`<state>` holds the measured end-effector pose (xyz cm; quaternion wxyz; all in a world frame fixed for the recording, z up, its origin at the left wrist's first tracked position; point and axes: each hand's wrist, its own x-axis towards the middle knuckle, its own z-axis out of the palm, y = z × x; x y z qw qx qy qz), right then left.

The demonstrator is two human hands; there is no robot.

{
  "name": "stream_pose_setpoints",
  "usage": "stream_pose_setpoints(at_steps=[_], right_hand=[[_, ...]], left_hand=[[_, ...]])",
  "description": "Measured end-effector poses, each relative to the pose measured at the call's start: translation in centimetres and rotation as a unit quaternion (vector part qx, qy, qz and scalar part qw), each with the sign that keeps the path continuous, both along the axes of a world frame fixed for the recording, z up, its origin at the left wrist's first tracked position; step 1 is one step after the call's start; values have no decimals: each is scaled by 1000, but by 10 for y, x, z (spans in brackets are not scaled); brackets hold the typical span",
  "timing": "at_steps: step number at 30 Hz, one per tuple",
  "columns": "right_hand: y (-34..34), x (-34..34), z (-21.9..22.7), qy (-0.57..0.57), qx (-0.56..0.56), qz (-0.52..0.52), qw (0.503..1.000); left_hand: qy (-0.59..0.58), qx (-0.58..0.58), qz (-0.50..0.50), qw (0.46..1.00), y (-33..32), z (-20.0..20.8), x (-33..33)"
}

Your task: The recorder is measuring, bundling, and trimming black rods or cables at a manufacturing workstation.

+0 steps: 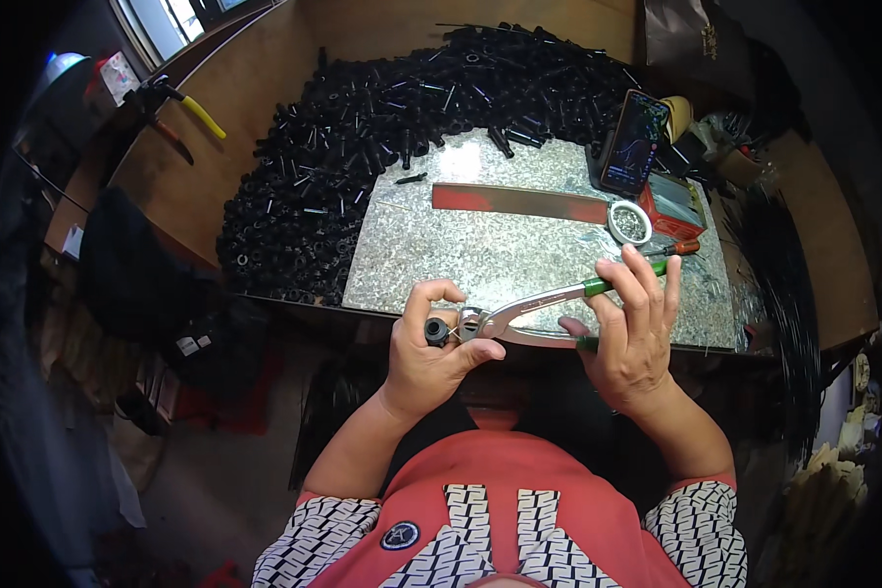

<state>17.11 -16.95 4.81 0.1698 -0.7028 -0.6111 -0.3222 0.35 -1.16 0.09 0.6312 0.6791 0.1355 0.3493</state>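
Held in front of my body, my left hand [423,355] is closed around a small black tubular part [435,332], its round end facing up between the fingers. My right hand [634,343] grips a pair of pliers [533,303] with green-sleeved handles, which are spread apart. The metal head of the pliers meets the left hand's fingertips, right beside the black part. What sits between the jaws is too small to make out. Beneath the hands lies the near edge of a speckled grey board [402,257].
A large heap of black tubular parts [304,171] rings the board's far and left sides. On the board rest a flat metal strip [519,203], a white dish [614,227] of tiny metal pieces, an orange-handled tool [684,249], a propped phone [629,147] and a red box [674,208].
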Motion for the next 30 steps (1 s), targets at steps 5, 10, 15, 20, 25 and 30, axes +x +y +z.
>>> stream_pose_setpoints(at_steps=[5, 10, 15, 20, 25, 30], right_hand=[[2, -1, -3, -6, -4, 6, 1000], [2, -2, -2, -1, -3, 19, 1000], [-2, -3, -4, -14, 6, 36, 999], [-9, -3, -1, 28, -44, 53, 997], [-25, -5, -11, 250, -182, 130, 942], [-24, -6, -8, 644, -393, 184, 630]], left_hand=[[16, 61, 14, 998, -1, 5, 2], [18, 55, 18, 998, 1, 6, 1], [16, 82, 40, 996, 4, -1, 3], [57, 29, 15, 998, 7, -9, -1], [37, 32, -55, 997, 11, -7, -11], [53, 11, -128, 990, 8, 0, -11]])
